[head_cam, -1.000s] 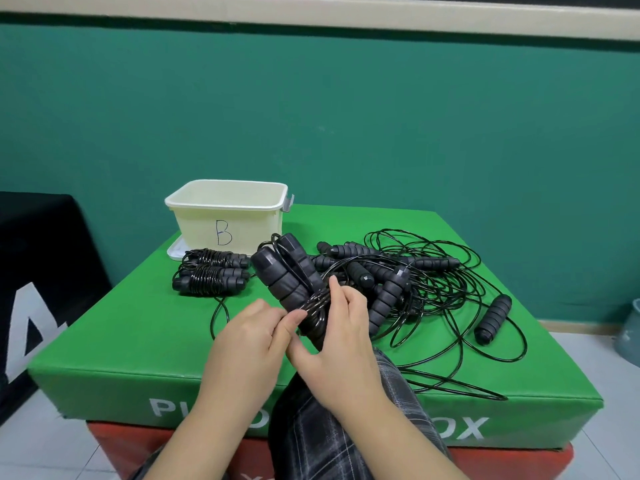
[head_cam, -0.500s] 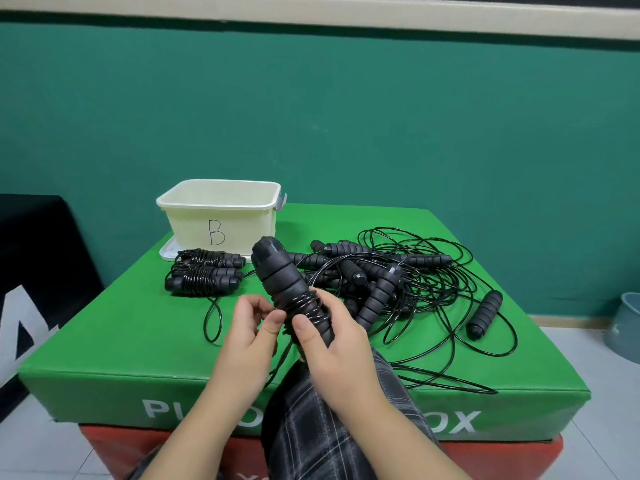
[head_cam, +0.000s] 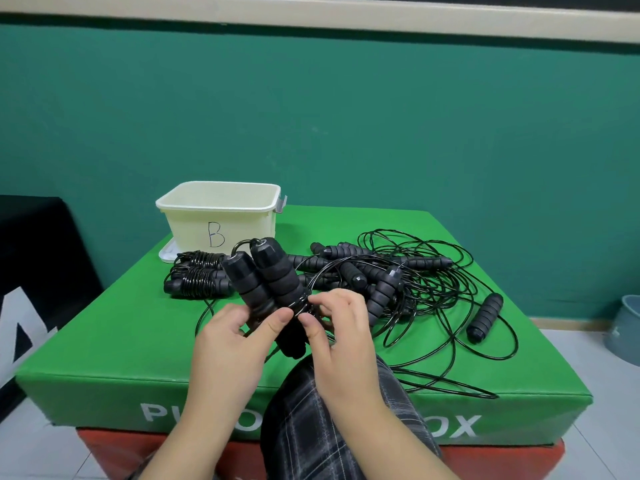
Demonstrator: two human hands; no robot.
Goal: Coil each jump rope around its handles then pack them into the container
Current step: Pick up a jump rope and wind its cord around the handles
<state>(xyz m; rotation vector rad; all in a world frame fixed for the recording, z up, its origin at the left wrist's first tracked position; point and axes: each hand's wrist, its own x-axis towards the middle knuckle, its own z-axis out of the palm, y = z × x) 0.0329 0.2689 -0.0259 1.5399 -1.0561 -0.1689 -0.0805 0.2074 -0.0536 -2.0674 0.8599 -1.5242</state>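
My left hand (head_cam: 232,337) grips a pair of black foam jump rope handles (head_cam: 266,282) held side by side, tilted up and to the left, with a few turns of thin black rope around their lower part. My right hand (head_cam: 332,327) pinches that rope beside the handles. A cream container (head_cam: 221,216) marked "B" stands at the back left of the green box. Two coiled jump ropes (head_cam: 197,275) lie in front of it. A tangle of loose ropes and handles (head_cam: 398,282) spreads to the right.
The work surface is a green padded plyo box (head_cam: 104,351) on a red one. A single handle (head_cam: 485,317) lies near the right edge. My knee in checked trousers (head_cam: 311,427) sits below my hands. A grey bin (head_cam: 627,327) stands on the floor at right.
The handle pair has turned so both handles show side by side. My right hand moved from the front of the handles to their right side, carrying the rope around.
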